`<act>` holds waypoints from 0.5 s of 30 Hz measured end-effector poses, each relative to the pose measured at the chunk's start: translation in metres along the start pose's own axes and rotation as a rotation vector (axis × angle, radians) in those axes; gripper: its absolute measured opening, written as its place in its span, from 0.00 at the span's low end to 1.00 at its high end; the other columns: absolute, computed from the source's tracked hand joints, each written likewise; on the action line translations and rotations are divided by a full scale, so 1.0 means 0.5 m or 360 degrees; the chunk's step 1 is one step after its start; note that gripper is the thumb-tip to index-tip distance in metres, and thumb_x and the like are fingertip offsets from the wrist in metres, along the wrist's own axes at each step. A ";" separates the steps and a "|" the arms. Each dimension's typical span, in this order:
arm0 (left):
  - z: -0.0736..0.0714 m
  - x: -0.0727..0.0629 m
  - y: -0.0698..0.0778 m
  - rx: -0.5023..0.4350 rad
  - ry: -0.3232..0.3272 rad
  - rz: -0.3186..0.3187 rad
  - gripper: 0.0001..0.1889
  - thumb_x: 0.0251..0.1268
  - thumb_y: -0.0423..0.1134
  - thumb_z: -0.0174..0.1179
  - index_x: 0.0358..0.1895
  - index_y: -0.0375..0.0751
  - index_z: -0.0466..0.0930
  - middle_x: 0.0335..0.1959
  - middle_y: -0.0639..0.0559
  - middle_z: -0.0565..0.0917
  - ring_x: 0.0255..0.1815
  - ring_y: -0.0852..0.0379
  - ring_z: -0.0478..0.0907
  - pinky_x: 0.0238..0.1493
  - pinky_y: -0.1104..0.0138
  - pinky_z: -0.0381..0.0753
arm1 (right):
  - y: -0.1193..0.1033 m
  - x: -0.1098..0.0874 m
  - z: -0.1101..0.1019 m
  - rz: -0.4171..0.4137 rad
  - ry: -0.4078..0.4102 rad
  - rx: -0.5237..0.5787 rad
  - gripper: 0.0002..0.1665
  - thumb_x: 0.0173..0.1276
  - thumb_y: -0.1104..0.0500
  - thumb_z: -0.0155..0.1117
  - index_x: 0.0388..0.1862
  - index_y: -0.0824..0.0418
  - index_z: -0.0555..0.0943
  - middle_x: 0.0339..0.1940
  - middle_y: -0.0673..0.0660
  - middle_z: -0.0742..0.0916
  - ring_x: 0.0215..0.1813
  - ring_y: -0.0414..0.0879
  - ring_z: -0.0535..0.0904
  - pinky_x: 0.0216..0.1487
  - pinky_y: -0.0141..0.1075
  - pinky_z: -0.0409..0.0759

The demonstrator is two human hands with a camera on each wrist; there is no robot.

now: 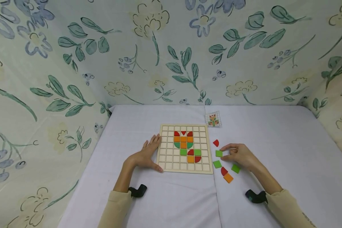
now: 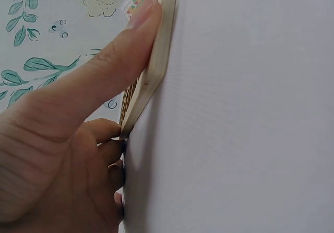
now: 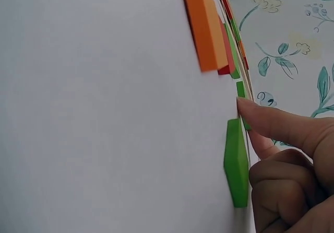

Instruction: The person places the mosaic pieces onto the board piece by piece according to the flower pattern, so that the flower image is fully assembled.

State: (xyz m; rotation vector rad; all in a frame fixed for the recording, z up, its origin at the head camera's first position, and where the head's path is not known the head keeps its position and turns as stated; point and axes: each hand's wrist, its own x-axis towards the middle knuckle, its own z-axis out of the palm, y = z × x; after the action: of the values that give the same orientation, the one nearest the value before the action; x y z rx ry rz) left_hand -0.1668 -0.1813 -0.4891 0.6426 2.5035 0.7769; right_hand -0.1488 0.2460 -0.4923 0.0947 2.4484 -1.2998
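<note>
A wooden grid board point(image 1: 171, 164) lies flat on the white cloth, with red, orange and green tiles forming a pattern in its cells. My left hand point(image 1: 144, 155) rests at the board's left edge, fingers spread; the thumb point(image 2: 117, 60) lies along its rim in the left wrist view. To the right of the board, my right hand point(image 1: 240, 155) pinches a light green square tile point(image 1: 218, 153) between thumb and index finger. The other right fingers are curled in, as the right wrist view shows.
Around the right hand lie two more green squares point(image 1: 217, 164) point(image 1: 235, 168), a red quarter-circle point(image 1: 216, 143), another red piece point(image 1: 224, 171) and an orange square point(image 1: 228, 178). A small pattern card point(image 1: 213, 119) lies behind the board's right corner. Floral cloth point(image 1: 159, 79) hangs behind the table.
</note>
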 end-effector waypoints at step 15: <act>0.002 0.002 0.000 0.0021 0.0010 -0.0009 0.76 0.43 0.56 0.84 0.85 0.38 0.31 0.87 0.46 0.30 0.88 0.47 0.23 0.87 0.46 0.26 | -0.023 -0.008 0.000 -0.0052 0.0079 -0.0056 0.23 0.66 0.56 0.76 0.58 0.62 0.85 0.16 0.48 0.63 0.21 0.42 0.59 0.21 0.33 0.58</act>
State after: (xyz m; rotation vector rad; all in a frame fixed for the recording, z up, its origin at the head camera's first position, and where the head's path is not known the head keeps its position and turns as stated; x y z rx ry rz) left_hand -0.1669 -0.1802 -0.4901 0.6380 2.5170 0.7618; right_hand -0.1478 0.2400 -0.4819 0.0794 2.5235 -1.2819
